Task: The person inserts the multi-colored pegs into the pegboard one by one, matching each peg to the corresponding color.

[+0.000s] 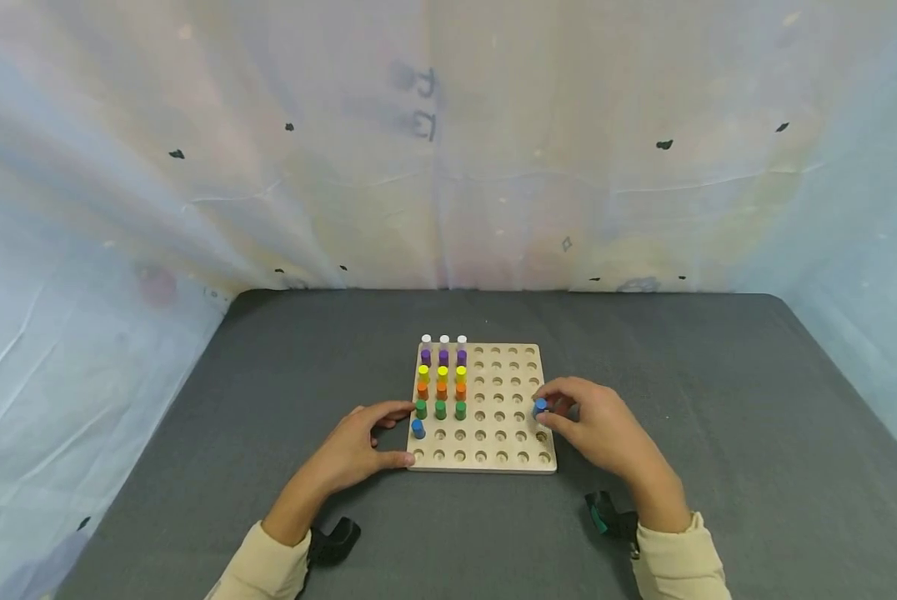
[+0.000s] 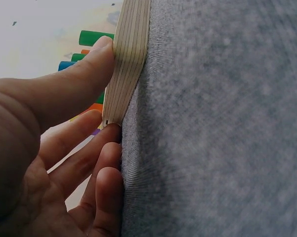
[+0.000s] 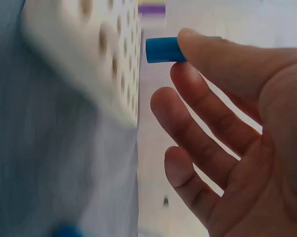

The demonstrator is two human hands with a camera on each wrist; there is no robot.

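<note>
A: Nearest to us, two cream sleeves point(image 1: 268, 567), and on the dark grey cloth table point(image 1: 719, 433) beside the wrists, a black clamp point(image 1: 333, 540) on the left and a green-and-black one point(image 1: 606, 510) on the right.

B: Now the left hand point(image 1: 354, 450): thumb and fingers spread, braced on the near-left corner and left edge of the pale square wooden pegboard point(image 1: 508, 462). The left wrist view shows the thumb flat on the layered plywood edge.

A: And the right hand point(image 1: 602, 429)?

B: It pinches a short blue cylindrical peg point(image 1: 540, 407) at the fingertips, over the board's right side. The right wrist view shows the other fingers loose and apart beneath it.

A: Another blue peg point(image 1: 418, 429) stands in the left column, alone in its row.

B: Beyond it, rows of three: green pegs point(image 1: 440, 409), orange pegs point(image 1: 441, 390), yellow pegs point(image 1: 442, 373), purple pegs point(image 1: 443, 357), then white pegs point(image 1: 444, 340) at the far edge.

A: Behind, a wrinkled pale sheet backdrop point(image 1: 448, 167).
</note>
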